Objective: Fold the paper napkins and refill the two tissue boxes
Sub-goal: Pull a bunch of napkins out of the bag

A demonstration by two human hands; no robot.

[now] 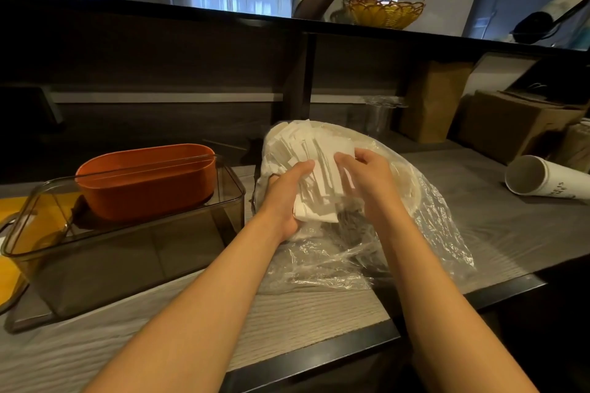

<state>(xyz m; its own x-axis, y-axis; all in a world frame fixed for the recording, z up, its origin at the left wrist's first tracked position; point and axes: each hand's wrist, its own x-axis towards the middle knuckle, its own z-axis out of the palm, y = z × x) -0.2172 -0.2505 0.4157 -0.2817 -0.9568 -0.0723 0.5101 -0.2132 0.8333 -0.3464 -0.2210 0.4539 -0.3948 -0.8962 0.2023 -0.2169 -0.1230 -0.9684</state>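
Observation:
A clear plastic bag (pixel 424 220) lies on the grey counter, stuffed with white paper napkins (pixel 297 143). My left hand (pixel 284 191) grips a bundle of napkins (pixel 322 182) from below, thumb on top. My right hand (pixel 367 175) holds the same bundle at its right side, fingers curled over its upper edge. To the left stands an orange tissue box (pixel 143 182), open on top, inside a smoky transparent box (pixel 127 242).
A stack of white paper cups (pixel 542 179) lies on its side at the right. Brown paper bags (pixel 434 99) and a cardboard box (pixel 517 124) stand behind. On the raised bar, another person's hand reaches into a yellow woven basket (pixel 383 13). The counter edge (pixel 319 357) runs near me.

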